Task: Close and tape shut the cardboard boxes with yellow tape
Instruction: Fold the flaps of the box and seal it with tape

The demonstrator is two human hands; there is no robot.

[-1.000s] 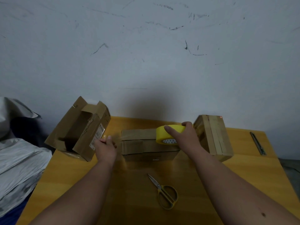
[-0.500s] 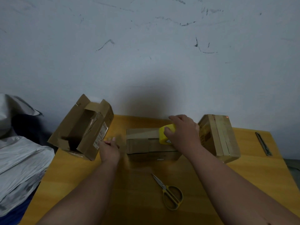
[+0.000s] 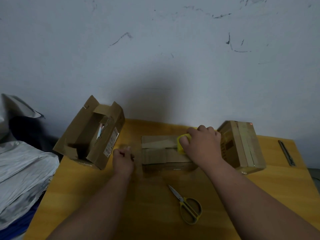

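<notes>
My right hand (image 3: 203, 144) grips the yellow tape roll (image 3: 183, 143) at the middle box's (image 3: 162, 153) right end, left hand (image 3: 123, 157) pinching the tape's free end just beyond its left end, strip spanning between.

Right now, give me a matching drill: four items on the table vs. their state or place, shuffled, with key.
Things:
1. left box
2. middle box
3. scissors
4. tape roll

States:
A. gripped by the right hand
B. flaps open
C. flaps closed, tape strip across its top
D. lying flat near the table's front

Pairs: 1-B, 2-C, 3-D, 4-A
</notes>
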